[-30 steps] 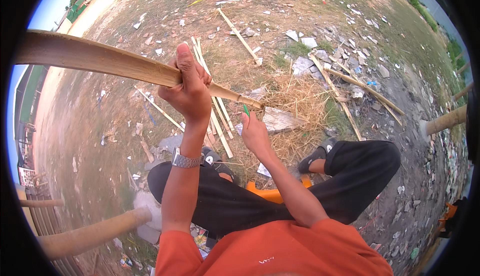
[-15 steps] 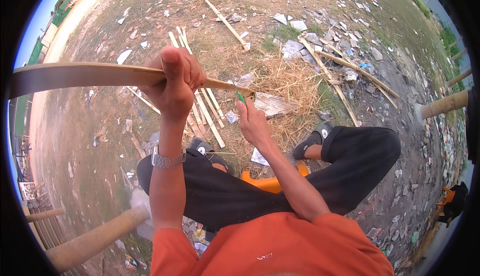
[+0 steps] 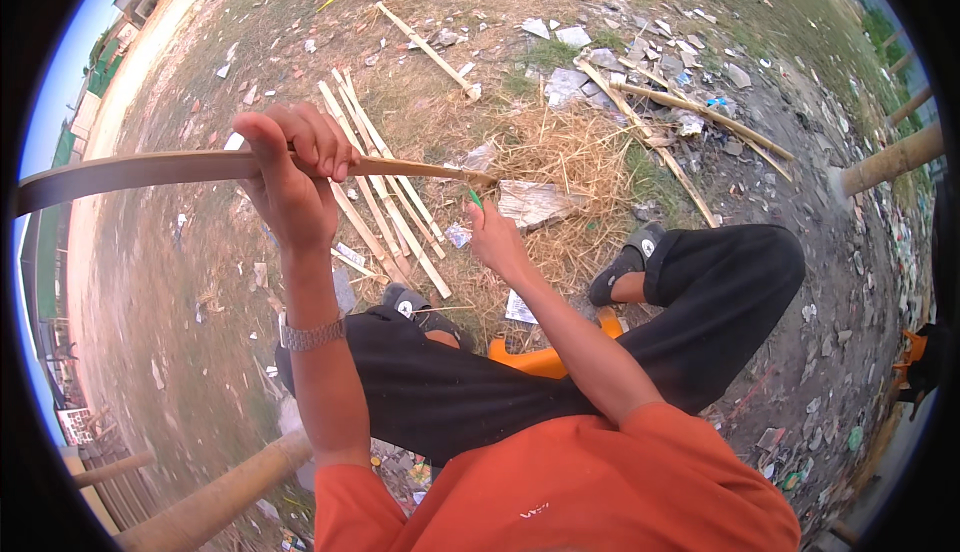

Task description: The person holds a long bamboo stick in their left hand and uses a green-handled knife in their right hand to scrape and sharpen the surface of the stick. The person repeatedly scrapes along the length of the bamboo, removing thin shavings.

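Note:
A long bamboo strip [image 3: 150,169] crosses in front of me, running from the far left to its tip above the straw-like shavings. My left hand [image 3: 293,172] is wrapped round it, thumb up, with a metal-banded watch [image 3: 312,333] at the wrist. My right hand [image 3: 496,240] grips a green-handled knife [image 3: 475,197] close beneath the strip's tip. The blade is hard to make out there. Just right of the tip, a weathered wooden block [image 3: 532,204] lies on the ground.
Several pale bamboo strips [image 3: 385,187] lie beyond my left foot. Straw-like shavings [image 3: 590,162] surround the block. More bamboo pieces [image 3: 700,112] rest among broken tiles at right. I sit over an orange plastic stool [image 3: 530,360], and bamboo poles [image 3: 893,160] stand on both sides.
My left hand has moved left, farther from the strip's tip. The right hand with the knife has shifted slightly left, and the whole view has shifted a little.

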Action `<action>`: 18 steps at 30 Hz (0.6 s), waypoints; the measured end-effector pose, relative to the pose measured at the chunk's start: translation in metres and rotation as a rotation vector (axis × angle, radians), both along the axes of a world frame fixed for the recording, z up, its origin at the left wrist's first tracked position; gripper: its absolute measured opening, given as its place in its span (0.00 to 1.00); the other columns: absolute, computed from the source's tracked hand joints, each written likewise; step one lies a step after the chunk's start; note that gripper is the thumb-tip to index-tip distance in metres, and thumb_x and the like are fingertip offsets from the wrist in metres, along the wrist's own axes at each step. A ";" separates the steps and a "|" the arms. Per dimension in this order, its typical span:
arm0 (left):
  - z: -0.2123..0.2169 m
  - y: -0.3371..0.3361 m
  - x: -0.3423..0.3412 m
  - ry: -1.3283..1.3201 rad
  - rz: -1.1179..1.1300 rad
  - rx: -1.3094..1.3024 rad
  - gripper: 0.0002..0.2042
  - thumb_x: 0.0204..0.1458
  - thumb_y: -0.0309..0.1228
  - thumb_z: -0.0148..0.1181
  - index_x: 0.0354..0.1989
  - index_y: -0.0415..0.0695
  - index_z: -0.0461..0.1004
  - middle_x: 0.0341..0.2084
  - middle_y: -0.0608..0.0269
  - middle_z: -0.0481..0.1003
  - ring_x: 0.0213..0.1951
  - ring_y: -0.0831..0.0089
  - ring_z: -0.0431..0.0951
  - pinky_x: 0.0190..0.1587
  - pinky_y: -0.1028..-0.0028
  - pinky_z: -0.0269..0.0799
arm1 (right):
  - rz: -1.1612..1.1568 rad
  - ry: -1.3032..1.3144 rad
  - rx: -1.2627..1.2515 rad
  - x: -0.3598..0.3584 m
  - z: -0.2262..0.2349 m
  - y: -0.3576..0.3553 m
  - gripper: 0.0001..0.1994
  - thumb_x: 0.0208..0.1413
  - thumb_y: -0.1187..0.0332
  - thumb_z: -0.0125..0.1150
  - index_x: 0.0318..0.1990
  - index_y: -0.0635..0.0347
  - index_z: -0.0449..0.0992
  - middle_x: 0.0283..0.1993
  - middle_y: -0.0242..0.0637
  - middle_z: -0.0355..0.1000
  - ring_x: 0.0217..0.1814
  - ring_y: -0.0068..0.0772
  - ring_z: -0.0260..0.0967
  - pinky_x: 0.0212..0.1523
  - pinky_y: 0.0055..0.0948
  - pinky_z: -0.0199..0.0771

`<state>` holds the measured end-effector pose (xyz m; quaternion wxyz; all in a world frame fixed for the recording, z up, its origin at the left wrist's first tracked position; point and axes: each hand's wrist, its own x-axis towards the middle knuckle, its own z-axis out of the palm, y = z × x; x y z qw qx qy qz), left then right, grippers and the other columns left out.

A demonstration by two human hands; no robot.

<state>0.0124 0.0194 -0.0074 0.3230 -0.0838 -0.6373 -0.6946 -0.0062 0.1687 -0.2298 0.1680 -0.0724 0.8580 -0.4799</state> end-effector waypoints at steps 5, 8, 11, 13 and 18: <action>0.000 -0.001 0.000 0.149 0.006 0.015 0.25 0.62 0.49 0.42 0.15 0.47 0.54 0.09 0.68 0.56 0.09 0.80 0.58 0.13 0.79 0.62 | 0.067 0.106 -0.071 -0.006 -0.007 0.000 0.19 0.65 0.51 0.35 0.41 0.59 0.64 0.27 0.59 0.70 0.34 0.68 0.67 0.38 0.58 0.63; -0.003 0.002 0.001 0.127 -0.023 0.058 0.19 0.59 0.34 0.43 0.14 0.46 0.54 0.07 0.67 0.56 0.07 0.80 0.57 0.11 0.78 0.61 | 0.149 0.140 -0.229 -0.003 -0.017 0.004 0.20 0.65 0.50 0.35 0.41 0.58 0.65 0.27 0.59 0.71 0.32 0.69 0.67 0.38 0.58 0.65; -0.004 0.008 0.002 0.125 -0.035 0.048 0.17 0.55 0.30 0.43 0.13 0.46 0.54 0.07 0.67 0.55 0.06 0.80 0.56 0.10 0.78 0.60 | -0.120 0.000 0.119 -0.001 -0.028 0.008 0.21 0.65 0.51 0.35 0.41 0.61 0.66 0.22 0.54 0.68 0.28 0.59 0.68 0.32 0.52 0.63; -0.002 0.011 0.000 0.133 -0.032 0.032 0.16 0.54 0.28 0.43 0.13 0.46 0.54 0.06 0.67 0.55 0.06 0.80 0.55 0.10 0.78 0.60 | -0.044 0.000 0.034 0.000 -0.032 0.010 0.20 0.65 0.52 0.35 0.43 0.60 0.67 0.22 0.54 0.68 0.29 0.60 0.68 0.33 0.52 0.63; -0.001 0.016 0.001 0.117 0.014 0.016 0.16 0.53 0.27 0.42 0.13 0.46 0.54 0.07 0.66 0.56 0.07 0.80 0.55 0.10 0.78 0.61 | -0.030 0.008 -0.107 -0.004 -0.038 0.008 0.21 0.65 0.51 0.34 0.42 0.61 0.66 0.24 0.57 0.69 0.32 0.64 0.68 0.36 0.53 0.64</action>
